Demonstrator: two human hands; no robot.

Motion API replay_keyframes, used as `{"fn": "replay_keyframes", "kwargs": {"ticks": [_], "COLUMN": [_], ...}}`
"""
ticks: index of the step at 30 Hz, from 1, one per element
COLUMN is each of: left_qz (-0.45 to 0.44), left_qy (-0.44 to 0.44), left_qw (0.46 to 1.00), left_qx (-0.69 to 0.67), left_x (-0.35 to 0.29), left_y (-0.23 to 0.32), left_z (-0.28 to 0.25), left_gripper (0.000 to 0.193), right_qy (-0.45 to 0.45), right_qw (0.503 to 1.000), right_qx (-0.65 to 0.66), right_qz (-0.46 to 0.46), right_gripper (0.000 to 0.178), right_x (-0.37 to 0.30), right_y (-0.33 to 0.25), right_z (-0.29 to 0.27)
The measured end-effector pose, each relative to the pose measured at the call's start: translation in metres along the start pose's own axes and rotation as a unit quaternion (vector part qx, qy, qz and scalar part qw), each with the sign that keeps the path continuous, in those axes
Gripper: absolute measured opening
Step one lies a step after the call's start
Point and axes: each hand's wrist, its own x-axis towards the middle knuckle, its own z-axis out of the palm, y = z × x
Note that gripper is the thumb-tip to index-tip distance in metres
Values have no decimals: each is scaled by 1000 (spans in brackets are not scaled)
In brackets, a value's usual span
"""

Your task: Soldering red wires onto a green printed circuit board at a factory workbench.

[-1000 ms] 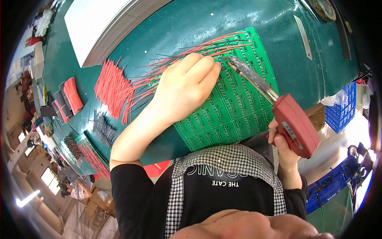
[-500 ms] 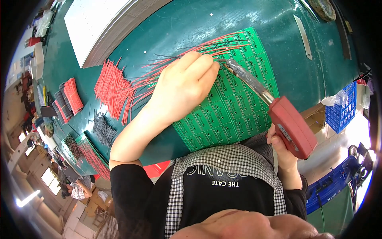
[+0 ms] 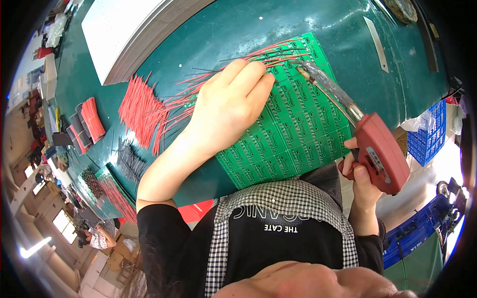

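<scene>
A green panel of small circuit boards [image 3: 278, 154] lies under my hands, with red and black wires [image 3: 285, 62] running across its far edge. My left hand [image 3: 231, 104] rests over the panel's left part with its fingers curled together among the wires. Its fingertips are hidden, so what they pinch does not show. My right hand [image 3: 365, 186] is wrapped round the handle of a red soldering gun [image 3: 382, 149]. The gun's dark, worn barrel and thin side tube point to the far left, the tip over the panel's far part, apart from my left hand.
Left of the panel lie a heap of red wires [image 3: 140, 109], loose black wires [image 3: 130, 161] and bundled wires [image 3: 92, 119]. A white stack of sheets [image 3: 124, 30] stands at the far left. A metal strip [image 3: 376, 44] and blue crate [image 3: 428, 133] are on the right.
The soldering gun, in my right hand, has shifted to the right, and its tip has drawn away from my left fingers. My left hand has stayed almost still.
</scene>
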Motion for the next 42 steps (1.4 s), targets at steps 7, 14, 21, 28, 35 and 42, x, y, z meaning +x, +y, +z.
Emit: {"fn": "replay_keyframes", "kwargs": {"ticks": [7,14,21,28,35,42], "left_qz": [27,38,41,54,110,13], "left_qy": [18,0,-5,-15,58,5], "left_qw": [998,997,997,994,982,1000], "left_qx": [57,64,71,94,145,22], "left_x": [11,13,13,12,16,24], "left_y": [2,3,2,3,-3,5], "left_z": [6,5,5,7,15,9], "left_gripper": [32,30,30,31,12,28], "right_qy": [-21,-9,-5,3,-1,14], "right_qw": [999,1000,996,996,999,1000], "right_qx": [-38,-14,36,51,36,25], "right_qz": [-15,-15,78,79,22,6], "right_gripper": [58,61,74,69,60,61], "right_x": [2,2,-2,-4,-1,1], "right_y": [2,7,4,3,2,1], "right_z": [-2,-1,-8,-4,-9,-10]}}
